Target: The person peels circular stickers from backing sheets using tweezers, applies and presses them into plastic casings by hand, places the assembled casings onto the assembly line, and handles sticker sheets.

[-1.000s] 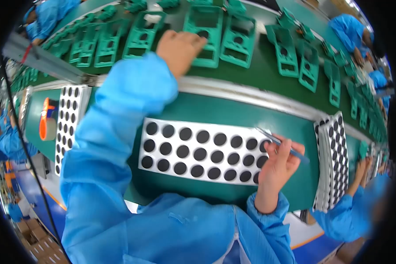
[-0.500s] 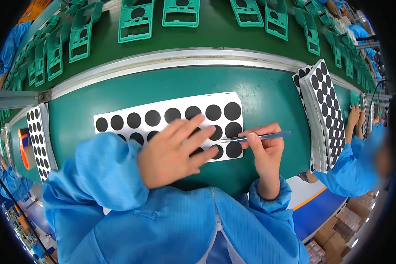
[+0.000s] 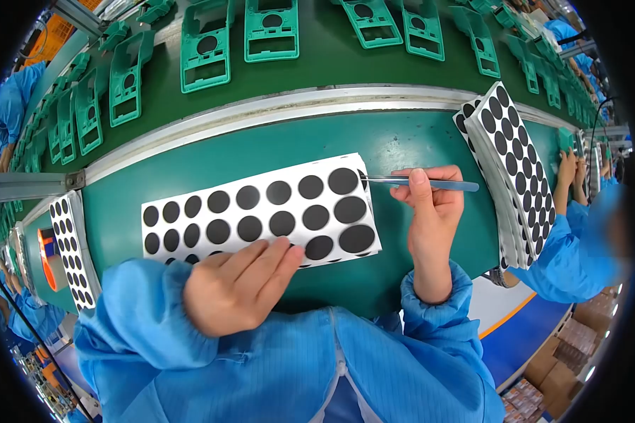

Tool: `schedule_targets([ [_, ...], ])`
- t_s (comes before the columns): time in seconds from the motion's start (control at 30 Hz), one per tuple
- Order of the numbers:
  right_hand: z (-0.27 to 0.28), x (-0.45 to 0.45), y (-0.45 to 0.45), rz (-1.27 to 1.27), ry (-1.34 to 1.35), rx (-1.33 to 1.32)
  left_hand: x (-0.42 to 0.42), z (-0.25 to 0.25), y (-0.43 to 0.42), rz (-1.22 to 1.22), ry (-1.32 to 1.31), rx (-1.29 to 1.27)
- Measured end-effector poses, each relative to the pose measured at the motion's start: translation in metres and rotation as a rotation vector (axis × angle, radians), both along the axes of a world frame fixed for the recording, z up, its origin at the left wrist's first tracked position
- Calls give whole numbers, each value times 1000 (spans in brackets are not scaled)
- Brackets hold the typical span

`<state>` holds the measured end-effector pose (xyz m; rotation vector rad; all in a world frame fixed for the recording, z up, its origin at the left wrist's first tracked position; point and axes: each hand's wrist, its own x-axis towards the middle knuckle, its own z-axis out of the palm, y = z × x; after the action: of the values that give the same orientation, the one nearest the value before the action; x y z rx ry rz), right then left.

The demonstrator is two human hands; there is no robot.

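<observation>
A white sheet [image 3: 262,211] with rows of black round stickers lies on the green work surface, slightly tilted. My left hand [image 3: 243,289] rests flat on its lower edge, fingers stretched out, covering some of the bottom row. Metal tweezers [image 3: 453,185] are pinched between the thumb and fingers of my right hand [image 3: 436,204], pointing left. Their tips reach the sheet's upper right edge, by a dark sliver that sticks out there. Whether the tips grip that sliver I cannot tell.
A thick stack of dotted sheets [image 3: 513,169] stands at right, another stack [image 3: 74,250] at left beside an orange object [image 3: 51,262]. Behind a metal rail [image 3: 275,111], green plastic housings [image 3: 271,32] line a dark green belt. A co-worker's hands [image 3: 570,169] show at far right.
My right hand with the tweezers has moved up to the sheet's upper right edge. My left hand has shifted down and left, flattening onto the sheet. The view has shifted a little.
</observation>
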<state>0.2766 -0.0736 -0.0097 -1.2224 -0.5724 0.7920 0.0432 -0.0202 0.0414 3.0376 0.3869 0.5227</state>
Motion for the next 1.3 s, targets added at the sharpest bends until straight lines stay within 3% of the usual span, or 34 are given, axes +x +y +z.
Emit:
schedule_targets([
  [0.1,0,0,3,37,-82,23,-12,5,0,42,39,54],
  [0.23,-4,-9,8,114,-100,14,-18,-4,-5,13,311,-94],
  [0.3,-7,-15,10,132,-94,28,-5,-2,-5,77,263,-318],
  [0.43,-13,-21,14,157,-219,-35,30,-20,12,130,84,-286],
  [0.63,-16,-24,16,196,-273,-39,37,-45,19,170,58,-285],
  [0.83,-16,-21,17,245,-28,-114,37,-45,20,175,48,-310],
  [0.93,-16,-20,19,138,-68,-69,38,-46,20,180,32,-317],
  [1.3,-17,-17,24,182,-24,-95,39,-44,20,179,48,-317],
])
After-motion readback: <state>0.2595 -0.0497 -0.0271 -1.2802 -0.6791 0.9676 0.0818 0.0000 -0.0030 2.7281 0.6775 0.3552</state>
